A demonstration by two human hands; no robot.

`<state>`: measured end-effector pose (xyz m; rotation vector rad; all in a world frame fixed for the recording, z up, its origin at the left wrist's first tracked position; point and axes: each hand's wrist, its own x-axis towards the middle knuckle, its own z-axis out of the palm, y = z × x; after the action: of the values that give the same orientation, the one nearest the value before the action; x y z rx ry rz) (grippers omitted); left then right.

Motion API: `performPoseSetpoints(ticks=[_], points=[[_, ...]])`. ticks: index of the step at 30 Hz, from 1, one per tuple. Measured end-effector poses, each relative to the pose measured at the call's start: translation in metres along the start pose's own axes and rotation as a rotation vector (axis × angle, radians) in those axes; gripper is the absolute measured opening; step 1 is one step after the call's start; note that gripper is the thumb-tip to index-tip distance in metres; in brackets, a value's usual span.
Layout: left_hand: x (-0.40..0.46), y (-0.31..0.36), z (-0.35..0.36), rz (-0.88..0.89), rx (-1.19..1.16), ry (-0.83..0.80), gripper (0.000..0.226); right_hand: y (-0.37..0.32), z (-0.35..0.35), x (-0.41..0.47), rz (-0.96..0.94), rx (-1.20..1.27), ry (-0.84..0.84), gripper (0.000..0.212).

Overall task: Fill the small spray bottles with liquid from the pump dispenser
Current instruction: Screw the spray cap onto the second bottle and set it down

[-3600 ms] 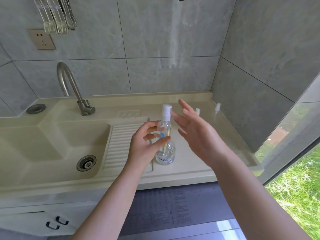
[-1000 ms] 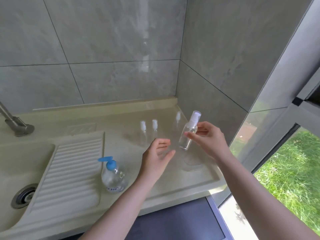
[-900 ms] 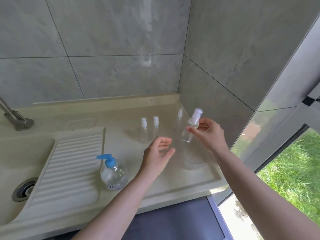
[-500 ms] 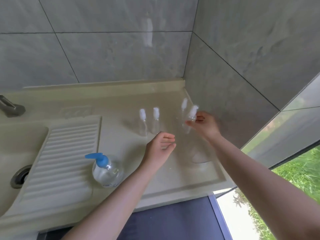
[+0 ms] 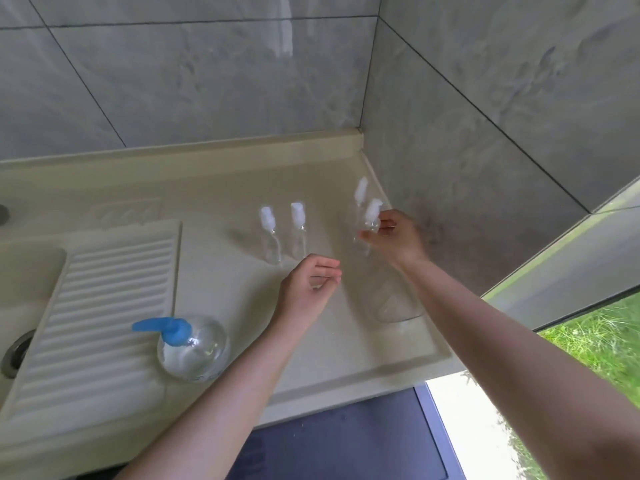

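My right hand (image 5: 393,237) pinches a small clear spray bottle (image 5: 372,214) with a white cap, holding it low over the beige counter (image 5: 225,278) near the right wall. Just behind it stands another small spray bottle (image 5: 360,192). Two more spray bottles (image 5: 268,233) (image 5: 298,226) stand side by side at mid-counter. My left hand (image 5: 308,289) hovers in front of those two with loosely curled fingers and holds nothing. The clear round pump dispenser (image 5: 192,346) with a blue pump head stands at the front left, beside the ribbed drainboard.
The ribbed drainboard (image 5: 90,323) and sink drain (image 5: 14,351) lie to the left. A clear, hard-to-see container (image 5: 394,303) sits on the counter under my right forearm. Grey tiled walls close the back and right. A window with grass is at far right.
My right hand has carried the spray bottle away from me and down toward the counter by the right wall. My left hand has stayed about where it was. The view has tilted downward.
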<state>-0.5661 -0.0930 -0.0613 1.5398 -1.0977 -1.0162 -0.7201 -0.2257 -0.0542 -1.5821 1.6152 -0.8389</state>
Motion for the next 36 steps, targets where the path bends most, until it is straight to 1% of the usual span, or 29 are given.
performPoseSetpoints(ticks=[11,16,20,27,29,31,33,36], points=[[0.002,0.002,-0.002,-0.016,-0.018,0.029,0.014,0.007,0.011,0.001,-0.030,-0.032,-0.018,0.040],[0.005,0.000,-0.002,-0.042,-0.033,0.025,0.016,0.009,0.014,-0.001,-0.066,-0.032,0.010,0.043],[0.006,0.002,-0.004,-0.034,-0.025,0.018,0.017,0.007,0.019,-0.006,-0.084,-0.001,0.078,0.047],[0.003,0.009,-0.010,-0.023,-0.019,0.035,0.020,0.005,0.018,-0.009,-0.101,0.015,0.081,0.042],[0.001,0.013,-0.012,-0.022,-0.020,0.036,0.018,0.008,0.018,-0.012,-0.085,0.049,0.075,0.047],[-0.001,0.017,-0.014,-0.011,-0.023,0.041,0.016,0.008,0.018,-0.019,-0.066,0.108,0.082,0.060],[-0.004,0.022,-0.016,0.004,-0.028,0.055,0.013,0.003,0.016,-0.029,-0.105,0.124,0.164,0.066],[-0.010,0.027,-0.021,0.005,-0.051,0.087,0.016,-0.013,0.010,-0.046,-0.263,0.131,0.338,0.063]])
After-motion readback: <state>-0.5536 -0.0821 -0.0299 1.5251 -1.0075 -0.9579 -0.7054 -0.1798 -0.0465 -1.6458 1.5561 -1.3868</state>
